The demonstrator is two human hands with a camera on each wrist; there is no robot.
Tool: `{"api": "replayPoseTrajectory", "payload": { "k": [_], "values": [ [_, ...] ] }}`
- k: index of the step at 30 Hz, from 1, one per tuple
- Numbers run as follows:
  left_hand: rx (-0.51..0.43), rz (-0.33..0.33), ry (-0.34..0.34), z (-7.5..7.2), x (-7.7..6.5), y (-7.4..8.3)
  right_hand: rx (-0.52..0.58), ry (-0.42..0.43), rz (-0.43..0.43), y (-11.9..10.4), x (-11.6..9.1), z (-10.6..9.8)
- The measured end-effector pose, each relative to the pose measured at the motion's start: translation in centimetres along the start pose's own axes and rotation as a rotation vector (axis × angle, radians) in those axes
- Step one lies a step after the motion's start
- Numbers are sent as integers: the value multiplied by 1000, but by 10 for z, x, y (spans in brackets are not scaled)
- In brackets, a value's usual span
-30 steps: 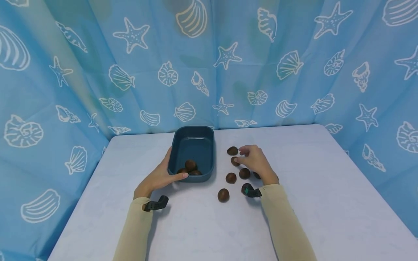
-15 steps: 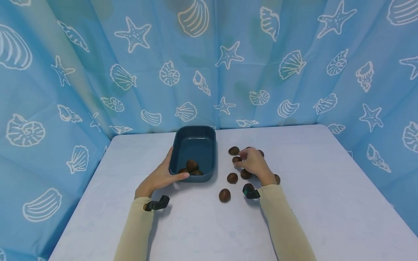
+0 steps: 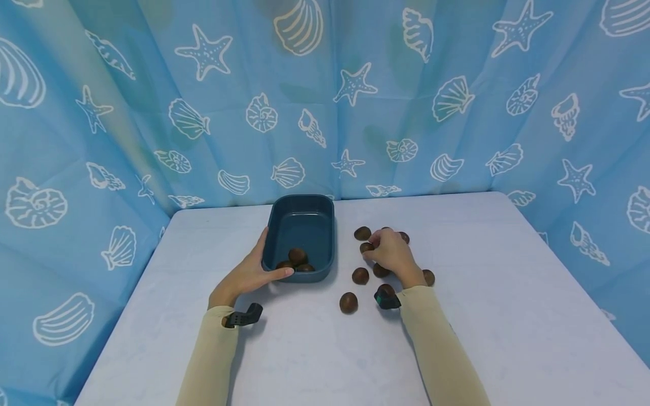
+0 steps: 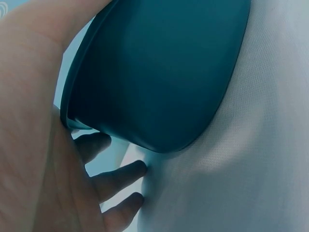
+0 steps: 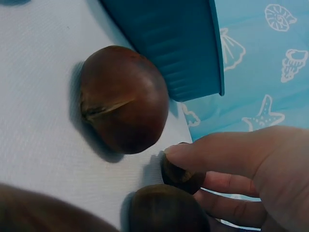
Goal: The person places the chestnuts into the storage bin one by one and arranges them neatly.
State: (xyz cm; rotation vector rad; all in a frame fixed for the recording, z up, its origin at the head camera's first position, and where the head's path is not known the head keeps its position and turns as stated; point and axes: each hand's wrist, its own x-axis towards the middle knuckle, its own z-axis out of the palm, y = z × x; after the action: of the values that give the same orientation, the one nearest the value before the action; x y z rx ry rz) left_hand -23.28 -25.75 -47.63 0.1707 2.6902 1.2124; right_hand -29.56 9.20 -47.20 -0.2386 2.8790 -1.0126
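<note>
My left hand (image 3: 247,275) holds the near left corner of a dark blue rectangular container (image 3: 303,225), thumb over the front rim and fingers along the side. In the left wrist view, fingers (image 4: 120,176) curve around beneath the rim. Several brown chestnuts (image 3: 297,256) lie inside, at the near end. To the right of the container, my right hand (image 3: 395,254) pinches a chestnut (image 5: 176,176) between thumb and fingers, low over the white table. Another chestnut (image 5: 161,210) is close beside it, and a larger-looking one (image 5: 123,99) appears nearer the camera.
More loose chestnuts surround the right hand: one at the back (image 3: 363,233), one in front (image 3: 348,303), and another right of the wrist (image 3: 429,277). A white cloth (image 3: 304,349) covers the table. Behind it hangs a blue shell-patterned curtain (image 3: 315,152).
My right hand has shifted slightly left and its fingers have come together on the chestnut. Chestnuts right of this hand have come into sight. The left hand and container stay put.
</note>
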Motion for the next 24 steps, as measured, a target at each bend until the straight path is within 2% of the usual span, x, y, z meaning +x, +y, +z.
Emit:
{"api": "replayPoseTrajectory", "payload": {
  "k": [5, 10, 16, 24],
  "values": [
    [-2, -1, 2, 0, -1, 2, 16, 8, -40, -3, -1, -3],
    [10, -14, 0, -1, -2, 2, 78, -8, -73, -9, -4, -8],
    [14, -17, -3, -1, -3, 2, 129, -30, -103, -21, -7, -14],
    [-2, 7, 0, -2, -2, 3, 191, -11, -184, -41, -14, -14]
  ]
}}
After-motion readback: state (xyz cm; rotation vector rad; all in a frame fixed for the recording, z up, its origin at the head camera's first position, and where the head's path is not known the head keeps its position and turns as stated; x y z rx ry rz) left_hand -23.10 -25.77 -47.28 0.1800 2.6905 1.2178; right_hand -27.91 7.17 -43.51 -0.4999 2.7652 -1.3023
